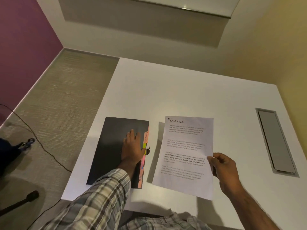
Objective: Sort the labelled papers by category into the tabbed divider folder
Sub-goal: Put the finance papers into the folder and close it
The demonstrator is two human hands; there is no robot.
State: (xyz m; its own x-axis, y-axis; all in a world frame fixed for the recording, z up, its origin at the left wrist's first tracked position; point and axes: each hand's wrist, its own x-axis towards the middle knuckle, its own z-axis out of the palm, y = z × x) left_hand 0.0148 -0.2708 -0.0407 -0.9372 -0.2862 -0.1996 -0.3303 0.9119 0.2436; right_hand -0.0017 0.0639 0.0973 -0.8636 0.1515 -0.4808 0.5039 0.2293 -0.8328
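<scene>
A black tabbed divider folder [109, 146] lies closed on the white table, with orange, yellow and pink tabs [145, 136] sticking out along its right edge. My left hand [132, 147] rests flat on the cover near that edge, thumb at the tabs. To the right, my right hand [223, 168] pinches the right edge of a white printed sheet [184, 155] headed "FINANCE" and holds it lifted above the table, casting a shadow.
The white table [191, 92] has a grey cable hatch [275, 141] set into its right side. A small dark clip [148, 149] lies between folder and sheet. On the carpet at left run a black cable [41, 145] and chair parts.
</scene>
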